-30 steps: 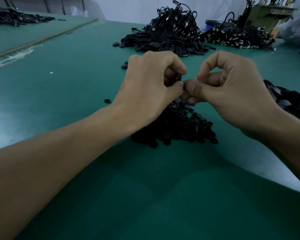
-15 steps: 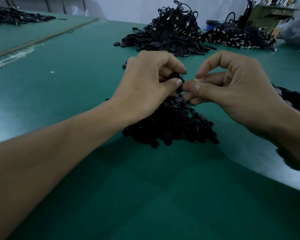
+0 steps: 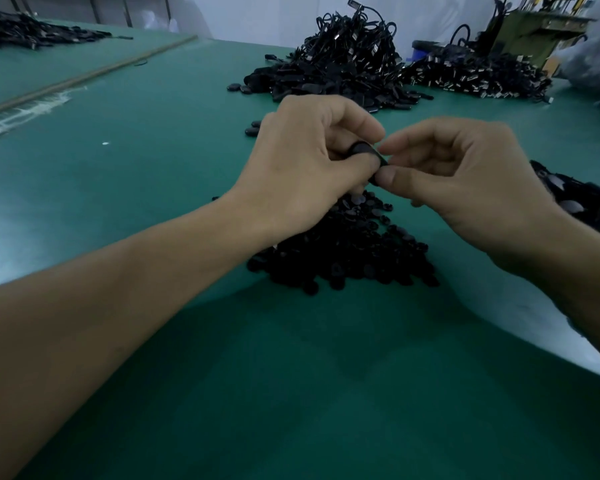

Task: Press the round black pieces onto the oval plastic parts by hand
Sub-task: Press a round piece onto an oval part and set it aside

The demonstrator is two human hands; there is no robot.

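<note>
Two hands meet above a heap of small black pieces on a green table. The left hand and right hand each pinch one black plastic part between curled fingers.

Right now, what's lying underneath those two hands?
A heap of small round black pieces on the green table. The left hand and right hand, pinching a black part together, cover the heap's far edge, so how far it spreads cannot be seen.
</note>
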